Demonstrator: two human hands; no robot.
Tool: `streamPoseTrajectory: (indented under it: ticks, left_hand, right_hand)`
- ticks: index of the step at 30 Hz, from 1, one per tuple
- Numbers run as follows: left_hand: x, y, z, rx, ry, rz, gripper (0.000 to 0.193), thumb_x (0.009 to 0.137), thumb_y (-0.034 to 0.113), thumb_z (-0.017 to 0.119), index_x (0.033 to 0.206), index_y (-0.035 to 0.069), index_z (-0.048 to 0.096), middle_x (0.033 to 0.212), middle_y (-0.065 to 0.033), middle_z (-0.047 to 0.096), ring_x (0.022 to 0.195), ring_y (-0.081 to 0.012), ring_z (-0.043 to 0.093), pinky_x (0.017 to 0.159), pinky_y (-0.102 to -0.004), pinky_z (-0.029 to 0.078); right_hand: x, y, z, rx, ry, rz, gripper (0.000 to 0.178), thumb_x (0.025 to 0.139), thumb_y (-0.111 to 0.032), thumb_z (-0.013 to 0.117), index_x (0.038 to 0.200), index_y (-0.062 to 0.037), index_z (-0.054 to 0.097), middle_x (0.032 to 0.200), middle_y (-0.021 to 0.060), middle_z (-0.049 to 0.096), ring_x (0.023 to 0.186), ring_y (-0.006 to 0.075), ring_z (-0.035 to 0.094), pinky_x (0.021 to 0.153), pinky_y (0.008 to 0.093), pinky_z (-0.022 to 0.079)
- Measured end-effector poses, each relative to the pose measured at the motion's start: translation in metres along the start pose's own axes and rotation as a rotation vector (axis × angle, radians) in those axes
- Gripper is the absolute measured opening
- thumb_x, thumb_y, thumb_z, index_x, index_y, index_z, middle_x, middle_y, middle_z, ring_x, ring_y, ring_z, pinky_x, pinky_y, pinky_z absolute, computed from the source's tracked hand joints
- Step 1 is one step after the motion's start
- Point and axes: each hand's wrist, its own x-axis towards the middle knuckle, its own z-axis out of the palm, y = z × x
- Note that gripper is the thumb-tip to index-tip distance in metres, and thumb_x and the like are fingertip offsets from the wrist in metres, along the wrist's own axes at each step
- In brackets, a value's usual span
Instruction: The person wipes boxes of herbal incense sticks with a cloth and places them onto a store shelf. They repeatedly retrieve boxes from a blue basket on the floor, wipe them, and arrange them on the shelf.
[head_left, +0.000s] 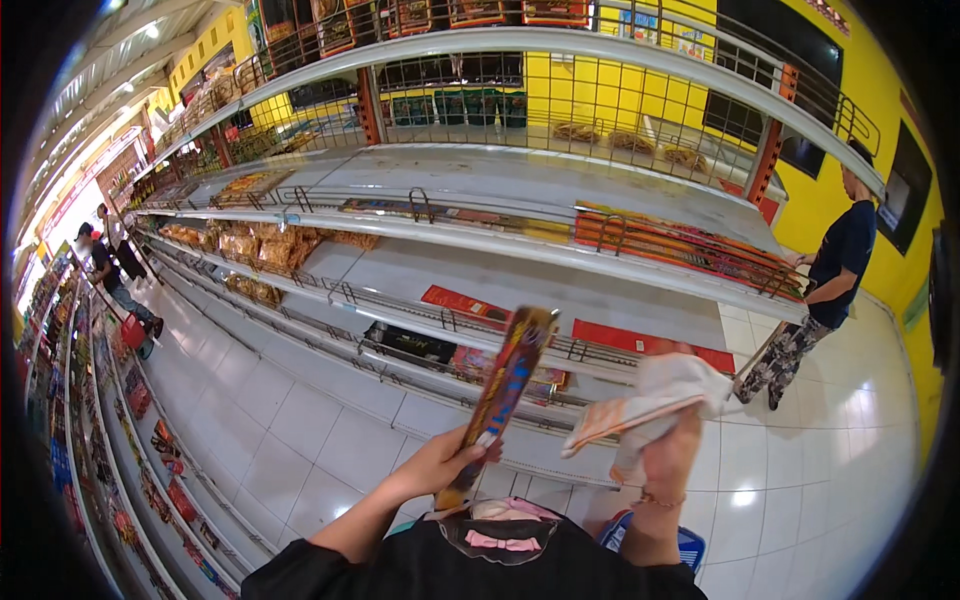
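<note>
My left hand is closed around a long, slim dark packet with yellow and blue print, which stands tilted in front of the shelves. Its lower end comes close to my chest. Off to the right, my right hand grips a white cloth with an orange stripe; hand and cloth are partly blurred. Both hands are in front of a white metal shelf rack. Behind the packet and cloth, red flat packs and a black pack lie on the lower shelves.
Long orange packets lie along the middle shelf. Snack bags fill its left end. A blue basket stands on the tiled floor beside me. At the right is a person; other people are far left, beside another stocked shelf.
</note>
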Motion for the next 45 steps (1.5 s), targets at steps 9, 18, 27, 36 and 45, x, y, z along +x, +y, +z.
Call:
streamPoseTrajectory:
  ticks: [9,18,27,36,45]
  left_hand:
    - [0.019,0.014,0.042,0.475,-0.200,-0.001,0.035,0.085,0.010,0.044,0.118,0.000,0.040,0.091,-0.0209,0.058,0.086,-0.0332,0.057,0.077,-0.0357,0.043]
    - [0.015,0.027,0.038,0.422,-0.141,0.073,0.033,0.085,0.023,0.051,0.108,-0.001,0.050,0.103,-0.0170,0.055,0.089,-0.0246,0.055,0.078,-0.0313,0.043]
    - [0.014,0.064,0.034,0.125,-0.047,0.307,0.043,0.088,0.028,0.046,0.121,0.002,0.041,0.120,-0.0119,0.047,0.113,-0.0215,0.043,0.094,-0.0343,0.034]
    - [0.026,0.046,0.043,-0.243,0.040,0.270,0.031,0.093,0.022,0.035,0.109,-0.001,0.049,0.114,-0.0137,0.052,0.110,-0.0211,0.045,0.092,-0.0341,0.036]
    - [0.033,0.050,0.007,-0.486,0.317,0.228,0.040,0.090,0.033,0.039,0.114,0.001,0.043,0.117,-0.0146,0.048,0.100,-0.0272,0.054,0.076,-0.0374,0.049]
  right_hand:
    - [-0.017,0.020,0.029,-0.112,-0.357,0.272,0.039,0.077,-0.020,0.063,0.103,0.0034,0.048,0.088,0.0161,0.060,0.080,0.0279,0.061,0.072,0.0400,0.049]
    - [-0.036,0.050,0.014,-0.216,-0.499,0.454,0.021,0.076,-0.005,0.059,0.095,0.0002,0.052,0.092,0.0098,0.059,0.087,0.0177,0.058,0.078,0.0314,0.047]
    - [-0.011,0.032,0.013,-0.635,-0.988,0.543,0.026,0.072,-0.014,0.064,0.093,0.0005,0.059,0.083,0.0062,0.062,0.077,0.0114,0.057,0.070,0.0260,0.046]
    - [-0.016,0.044,0.006,-0.791,-1.065,0.723,0.031,0.069,-0.024,0.065,0.090,-0.0019,0.061,0.075,0.0070,0.062,0.069,0.0131,0.057,0.064,0.0271,0.044]
    - [-0.029,0.060,-0.032,-0.758,-1.115,0.941,0.035,0.075,-0.029,0.065,0.098,-0.0034,0.059,0.080,0.0048,0.062,0.070,0.0100,0.053,0.066,0.0250,0.043]
